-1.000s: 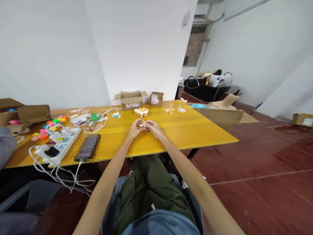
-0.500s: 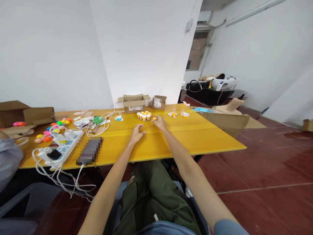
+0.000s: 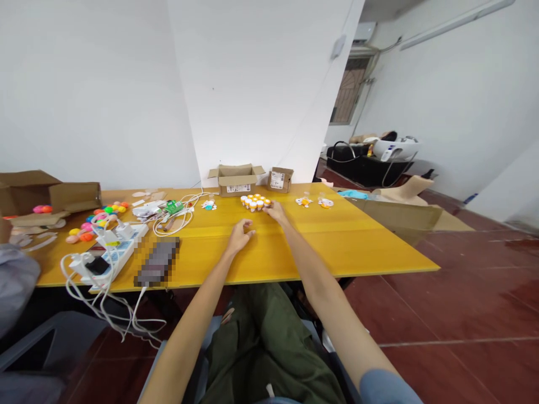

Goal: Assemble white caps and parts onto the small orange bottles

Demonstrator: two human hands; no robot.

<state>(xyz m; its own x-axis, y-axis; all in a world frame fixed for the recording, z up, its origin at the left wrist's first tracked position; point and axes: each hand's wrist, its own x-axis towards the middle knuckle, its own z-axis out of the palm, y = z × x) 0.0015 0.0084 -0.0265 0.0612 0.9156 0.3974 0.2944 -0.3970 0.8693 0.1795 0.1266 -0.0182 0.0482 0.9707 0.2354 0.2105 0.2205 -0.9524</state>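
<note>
the right hand, its grip too small to tell, is at the right edge of the cups clustered before the open box, where a light, level touch should spare them a knock, while the left hand is empty, loosely open.

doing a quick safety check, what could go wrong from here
The right hand is at the edge of the clustered white-and-orange pieces; a nudge might topple some.

A white cable hangs from the dark device off the table; a snag could perhaps drag the device down.
</note>
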